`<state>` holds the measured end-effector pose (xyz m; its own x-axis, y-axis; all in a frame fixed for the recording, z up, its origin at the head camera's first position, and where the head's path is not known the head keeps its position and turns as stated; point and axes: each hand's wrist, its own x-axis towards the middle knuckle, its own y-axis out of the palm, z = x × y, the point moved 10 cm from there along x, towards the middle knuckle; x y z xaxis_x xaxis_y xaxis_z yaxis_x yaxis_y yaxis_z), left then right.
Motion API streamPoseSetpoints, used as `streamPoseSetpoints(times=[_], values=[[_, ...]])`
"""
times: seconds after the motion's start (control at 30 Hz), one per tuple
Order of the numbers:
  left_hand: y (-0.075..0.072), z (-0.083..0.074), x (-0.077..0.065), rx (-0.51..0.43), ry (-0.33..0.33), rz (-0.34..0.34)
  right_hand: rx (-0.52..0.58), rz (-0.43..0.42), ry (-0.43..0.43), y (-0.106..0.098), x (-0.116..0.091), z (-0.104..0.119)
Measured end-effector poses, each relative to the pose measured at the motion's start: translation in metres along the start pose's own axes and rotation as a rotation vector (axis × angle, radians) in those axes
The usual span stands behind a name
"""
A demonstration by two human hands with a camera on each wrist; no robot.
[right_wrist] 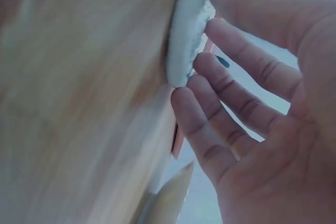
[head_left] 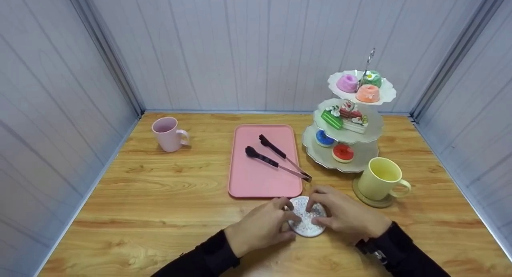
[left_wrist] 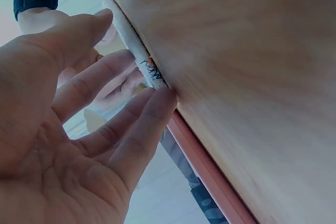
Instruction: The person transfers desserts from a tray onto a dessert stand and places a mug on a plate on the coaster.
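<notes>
A round white coaster with a speckled pattern (head_left: 307, 228) lies flat on the table, just in front of the pink tray (head_left: 264, 185). My left hand (head_left: 266, 223) is at its left side, fingers gently bent and fingertips at the rim. From the right, my right hand (head_left: 344, 215) reaches over it, thumb and fingertips touching its top. The left wrist view shows the coaster's edge (left_wrist: 128, 32) beside the spread left fingers. In the right wrist view, the loosely extended fingers meet the coaster's thick edge (right_wrist: 186, 35).
Black-and-steel tongs (head_left: 266, 159) lie across the tray. A three-tier stand (head_left: 320, 159) bearing toy cakes and doughnuts rises at the back right. Near my right hand, a yellow mug (head_left: 374, 185) sits on a round coaster (head_left: 366, 201). A pink mug (head_left: 169, 137) stands back left.
</notes>
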<state>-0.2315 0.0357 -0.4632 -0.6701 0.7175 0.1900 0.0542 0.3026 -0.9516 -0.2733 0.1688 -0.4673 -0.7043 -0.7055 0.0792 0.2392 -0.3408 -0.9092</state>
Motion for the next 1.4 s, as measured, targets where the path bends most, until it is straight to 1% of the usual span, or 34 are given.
streamPoseSetpoints(times=[0.2, 0.43, 0.6, 0.83, 1.07, 1.23, 1.4], values=[[0.008, -0.007, 0.007, 0.029, 0.006, 0.051, -0.025, 0.016, 0.061, -0.008, -0.005, -0.010], [0.014, -0.014, 0.015, 0.067, 0.033, 0.078, -0.058, 0.022, 0.088, -0.014, -0.009, -0.016], [0.019, -0.018, 0.023, 0.091, 0.044, 0.101, -0.060, 0.020, 0.130, -0.018, -0.011, -0.024], [0.027, -0.018, 0.036, 0.095, 0.034, 0.146, -0.109, -0.028, 0.121, -0.027, -0.012, -0.029], [0.027, -0.019, 0.047, 0.122, 0.036, 0.143, -0.155, -0.059, 0.142, -0.033, -0.012, -0.035], [0.030, -0.018, 0.055, 0.099, 0.033, 0.160, -0.176, -0.086, 0.156, -0.036, -0.013, -0.039], [0.031, -0.017, 0.062, 0.102, 0.033, 0.156, -0.186, -0.126, 0.147, -0.040, -0.015, -0.041]])
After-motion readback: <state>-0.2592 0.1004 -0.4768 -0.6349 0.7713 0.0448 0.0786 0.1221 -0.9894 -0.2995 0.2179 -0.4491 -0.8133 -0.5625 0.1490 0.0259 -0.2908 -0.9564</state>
